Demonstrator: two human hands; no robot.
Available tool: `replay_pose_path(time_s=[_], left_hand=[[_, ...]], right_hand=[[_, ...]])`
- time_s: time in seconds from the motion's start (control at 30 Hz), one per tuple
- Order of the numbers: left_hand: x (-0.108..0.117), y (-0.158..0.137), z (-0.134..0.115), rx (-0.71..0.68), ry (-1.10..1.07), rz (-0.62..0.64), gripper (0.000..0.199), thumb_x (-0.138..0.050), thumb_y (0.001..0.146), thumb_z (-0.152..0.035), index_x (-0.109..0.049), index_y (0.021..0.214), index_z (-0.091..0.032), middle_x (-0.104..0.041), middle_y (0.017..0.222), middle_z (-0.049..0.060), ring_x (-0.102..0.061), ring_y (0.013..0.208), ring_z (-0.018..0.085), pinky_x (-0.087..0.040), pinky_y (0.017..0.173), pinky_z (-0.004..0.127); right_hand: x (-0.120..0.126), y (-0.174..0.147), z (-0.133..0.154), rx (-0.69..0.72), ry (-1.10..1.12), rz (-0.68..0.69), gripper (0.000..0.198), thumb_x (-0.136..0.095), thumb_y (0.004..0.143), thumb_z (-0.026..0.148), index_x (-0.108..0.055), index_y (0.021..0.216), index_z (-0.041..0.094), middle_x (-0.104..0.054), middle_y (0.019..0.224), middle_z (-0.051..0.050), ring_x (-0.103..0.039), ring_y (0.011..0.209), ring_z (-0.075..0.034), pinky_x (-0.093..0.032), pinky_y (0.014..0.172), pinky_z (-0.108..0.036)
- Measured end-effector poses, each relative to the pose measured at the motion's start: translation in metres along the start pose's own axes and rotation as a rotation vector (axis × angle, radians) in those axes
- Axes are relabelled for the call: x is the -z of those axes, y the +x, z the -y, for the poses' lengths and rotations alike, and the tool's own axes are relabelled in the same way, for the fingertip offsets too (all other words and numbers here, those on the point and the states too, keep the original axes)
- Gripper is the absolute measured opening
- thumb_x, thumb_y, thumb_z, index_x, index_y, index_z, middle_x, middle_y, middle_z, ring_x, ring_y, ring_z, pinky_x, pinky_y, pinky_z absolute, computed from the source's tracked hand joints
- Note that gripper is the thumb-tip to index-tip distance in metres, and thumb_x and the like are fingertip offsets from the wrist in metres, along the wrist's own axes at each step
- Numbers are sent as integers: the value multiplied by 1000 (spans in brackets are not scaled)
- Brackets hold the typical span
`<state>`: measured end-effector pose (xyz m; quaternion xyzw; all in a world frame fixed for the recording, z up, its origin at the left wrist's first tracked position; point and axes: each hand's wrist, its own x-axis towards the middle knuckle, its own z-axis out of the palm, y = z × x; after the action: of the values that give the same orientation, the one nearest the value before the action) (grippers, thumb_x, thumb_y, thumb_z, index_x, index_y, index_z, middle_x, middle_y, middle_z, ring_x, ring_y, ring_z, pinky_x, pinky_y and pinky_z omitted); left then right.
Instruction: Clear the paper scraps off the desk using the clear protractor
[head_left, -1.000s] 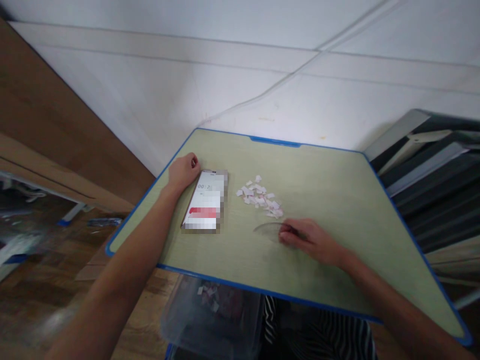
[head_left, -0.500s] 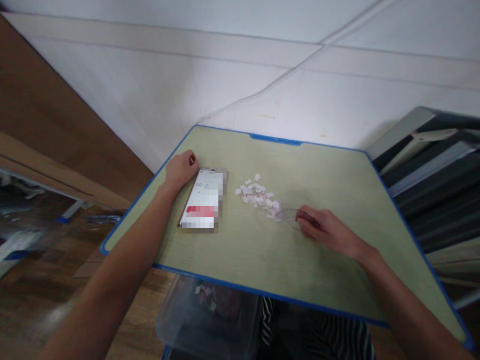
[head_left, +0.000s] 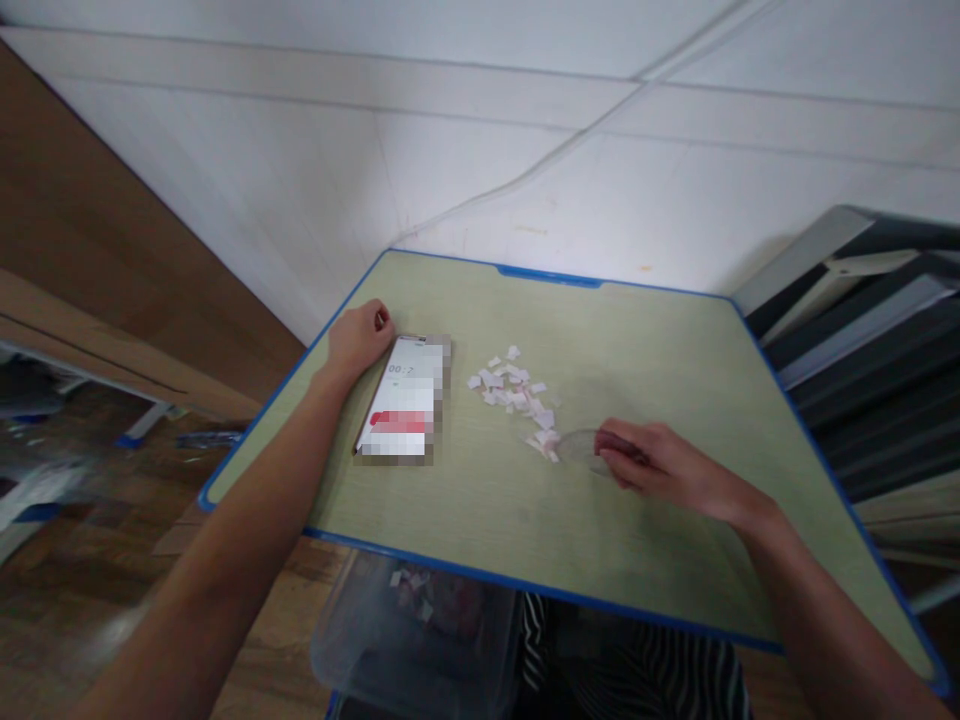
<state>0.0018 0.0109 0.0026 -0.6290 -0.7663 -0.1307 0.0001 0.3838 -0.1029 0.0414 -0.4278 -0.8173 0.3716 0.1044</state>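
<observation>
My right hand [head_left: 641,458] is closed round a tool with a dark red grip [head_left: 619,447]; its see-through, blurred head [head_left: 581,450] points left, low over the table. What kind of tool it is, I cannot tell. Just beyond its tip lie small white paper scraps [head_left: 510,385], in a loose trail, with a few pinkish ones among them. My left hand [head_left: 364,335] rests on the tabletop with its fingers curled in a loose fist. Beside it lies a phone [head_left: 409,390] with a timer on its lit screen, partly pixelated.
The pale green table [head_left: 465,510] has a blue rim and stands against a white wall [head_left: 480,160]. Below its front edge is a clear plastic bin [head_left: 352,640] with scraps inside. Grey folded furniture [head_left: 862,330] leans at the right; a brown wooden panel [head_left: 112,220] stands left.
My right hand and the tool have shifted slightly towards me. A few scraps near the tool's tip have moved nearer to me, apart from the main trail. My left hand stays put.
</observation>
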Motion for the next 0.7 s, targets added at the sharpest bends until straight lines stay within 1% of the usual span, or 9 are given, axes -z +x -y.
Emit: replay_pose_path(time_s=[0.07,0.2,0.3,0.37,0.47,0.6,0.7], left_hand=[[0,0,0,-1,0,-5,22,-44,82,-29,-62,93,-20,-69,89,9,-61,83,23,-41,66,31],[-1,1,1,0,-4,-2,23,-44,81,-28,-62,94,-20,-69,89,9,-61,83,23,-41,66,31],[-1,1,2,-6,-8,-8,23,-44,81,-29,-62,93,-20,-69,88,9,-60,82,23,-40,66,31],[-1,1,2,-11,-7,-11,23,-44,81,-29,-62,92,-20,-69,88,9,-60,82,23,-40,66,31],[-1,0,2,-17,-4,-13,23,-44,81,-28,-62,92,-20,-69,87,9,-60,82,23,-40,65,31],[0,0,1,-12,-2,-10,23,-44,81,-28,-62,92,-20,-69,87,9,-60,81,22,-40,65,30],[0,0,0,-9,1,-10,23,-44,81,-27,-62,92,-20,-69,88,9,-60,82,22,-41,66,30]], right_hand=[[-1,0,1,5,0,35,20,-44,92,31,-48,75,21,-50,58,3,-46,50,-12,-33,49,-24],[-3,0,3,49,-18,-8,19,-41,93,30,-48,77,21,-49,58,3,-45,50,-12,-33,50,-24],[-4,-1,5,49,-66,46,22,-42,92,30,-47,73,21,-46,57,4,-43,50,-11,-30,49,-23],[-4,-2,6,44,-56,73,23,-43,92,30,-46,72,21,-45,56,4,-43,50,-12,-30,48,-23],[-3,-3,7,36,-9,53,20,-43,92,30,-47,74,21,-46,57,3,-43,51,-12,-30,49,-23],[-4,-3,7,31,-30,110,19,-44,92,31,-49,76,21,-47,58,3,-43,52,-12,-30,49,-23],[-7,-3,11,52,-19,102,20,-41,93,32,-49,78,20,-47,59,3,-44,52,-12,-31,50,-24]])
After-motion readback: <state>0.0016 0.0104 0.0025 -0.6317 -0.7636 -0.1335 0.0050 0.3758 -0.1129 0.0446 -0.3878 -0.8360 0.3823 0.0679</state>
